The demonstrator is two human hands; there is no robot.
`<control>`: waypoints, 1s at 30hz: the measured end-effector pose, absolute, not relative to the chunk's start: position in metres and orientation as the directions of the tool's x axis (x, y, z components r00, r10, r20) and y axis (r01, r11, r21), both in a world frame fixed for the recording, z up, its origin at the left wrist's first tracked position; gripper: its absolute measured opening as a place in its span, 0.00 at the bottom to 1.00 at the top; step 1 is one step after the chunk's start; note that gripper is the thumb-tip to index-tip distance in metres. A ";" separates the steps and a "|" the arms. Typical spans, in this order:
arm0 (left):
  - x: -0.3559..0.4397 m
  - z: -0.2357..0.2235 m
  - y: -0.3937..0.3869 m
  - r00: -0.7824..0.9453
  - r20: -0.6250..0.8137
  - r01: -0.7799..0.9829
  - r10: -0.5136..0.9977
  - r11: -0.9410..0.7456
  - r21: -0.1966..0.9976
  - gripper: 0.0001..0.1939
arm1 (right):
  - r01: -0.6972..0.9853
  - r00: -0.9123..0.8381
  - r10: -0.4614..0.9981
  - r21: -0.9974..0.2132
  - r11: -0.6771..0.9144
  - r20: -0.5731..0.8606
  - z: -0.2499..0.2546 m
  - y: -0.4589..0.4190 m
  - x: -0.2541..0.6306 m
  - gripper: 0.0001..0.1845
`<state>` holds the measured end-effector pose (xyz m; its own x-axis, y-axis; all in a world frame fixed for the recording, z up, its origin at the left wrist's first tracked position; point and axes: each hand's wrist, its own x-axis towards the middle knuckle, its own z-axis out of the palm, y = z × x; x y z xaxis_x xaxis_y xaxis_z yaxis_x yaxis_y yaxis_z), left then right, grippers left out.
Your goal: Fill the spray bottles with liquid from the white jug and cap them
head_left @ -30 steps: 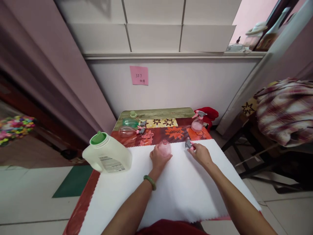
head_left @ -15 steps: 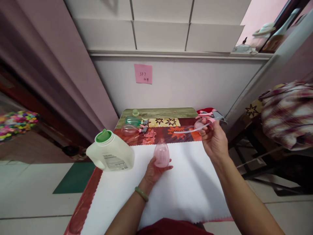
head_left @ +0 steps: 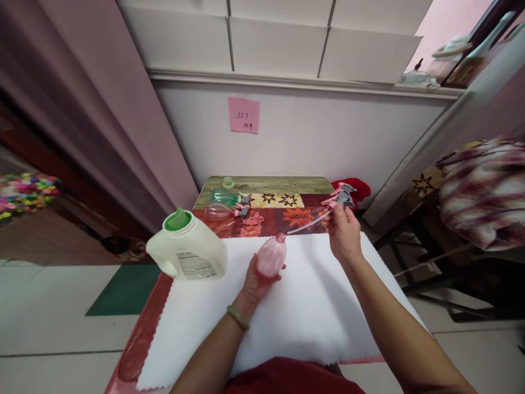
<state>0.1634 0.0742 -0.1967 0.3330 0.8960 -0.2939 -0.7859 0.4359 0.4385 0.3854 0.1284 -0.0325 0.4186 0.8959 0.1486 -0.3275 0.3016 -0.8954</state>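
My left hand (head_left: 259, 279) is wrapped round a pink see-through bottle (head_left: 272, 257), whose open neck tilts up to the right. My right hand (head_left: 343, 232) grips a pink and grey spray trigger head (head_left: 342, 196) by its lower part. From that head a clear dip tube (head_left: 309, 224) reaches left, its free end close to the bottle's mouth but apparently just outside it. A large cream jug (head_left: 197, 251) with its green spout (head_left: 178, 220) uncovered stands left of my left hand.
At the table's back left lie a green spray bottle (head_left: 223, 196), a clear pinkish spray bottle (head_left: 219, 210) and a small green cap (head_left: 228, 182). A white cloth (head_left: 320, 312) covers the table's near part. Plaid fabric (head_left: 484, 191) is at the right.
My right hand has moved left and brought the tube's end near the bottle neck. My left hand has tipped the bottle toward the right.
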 end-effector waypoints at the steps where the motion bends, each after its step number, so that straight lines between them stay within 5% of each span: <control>1: 0.164 -0.197 0.074 0.334 -0.296 -0.786 0.895 0.438 0.437 0.39 | -0.301 0.421 0.893 -0.904 0.304 0.160 -0.034 0.129 0.385 0.23; 14: 0.166 -0.194 0.073 0.366 -0.273 -0.760 0.890 0.454 0.465 0.33 | -0.154 0.366 0.903 -0.942 0.298 0.226 -0.043 0.124 0.381 0.21; 20: 0.168 -0.193 0.073 0.372 -0.267 -0.746 0.889 0.457 0.484 0.33 | -0.024 0.086 0.975 -0.978 0.207 0.204 -0.076 0.116 0.364 0.19; 30: 0.166 -0.200 0.073 0.392 -0.277 -0.724 0.877 0.480 0.496 0.36 | -0.152 -0.113 0.986 -0.983 0.101 0.119 -0.109 0.108 0.348 0.22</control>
